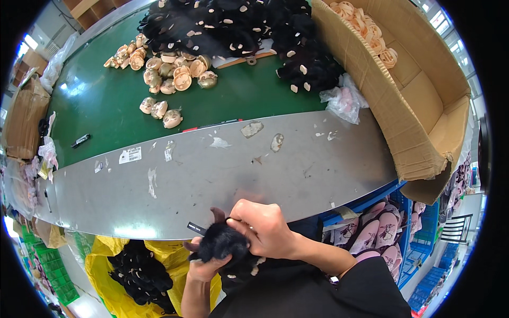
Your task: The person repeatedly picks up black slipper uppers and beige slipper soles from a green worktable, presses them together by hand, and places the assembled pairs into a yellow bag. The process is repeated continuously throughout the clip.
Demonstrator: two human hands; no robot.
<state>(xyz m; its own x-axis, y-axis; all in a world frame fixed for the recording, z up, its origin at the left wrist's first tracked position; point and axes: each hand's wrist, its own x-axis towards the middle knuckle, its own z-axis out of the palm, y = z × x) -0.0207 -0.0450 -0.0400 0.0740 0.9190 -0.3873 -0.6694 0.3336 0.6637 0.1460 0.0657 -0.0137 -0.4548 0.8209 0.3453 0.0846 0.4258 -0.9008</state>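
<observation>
Cardboard box (pixel 419 132) beside green belt (pixel 106 100)

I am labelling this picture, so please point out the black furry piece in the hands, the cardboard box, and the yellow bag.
black furry piece (pixel 222 244), head view, on its fluffy middle between both hands.
cardboard box (pixel 371 90), head view, on its long outer wall.
yellow bag (pixel 106 275), head view, on its left side.

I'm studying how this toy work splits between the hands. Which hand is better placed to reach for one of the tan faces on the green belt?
Probably the right hand: it only pinches the black plush piece from above, while the left hand cups it underneath. The tan faces lie far ahead.
</observation>
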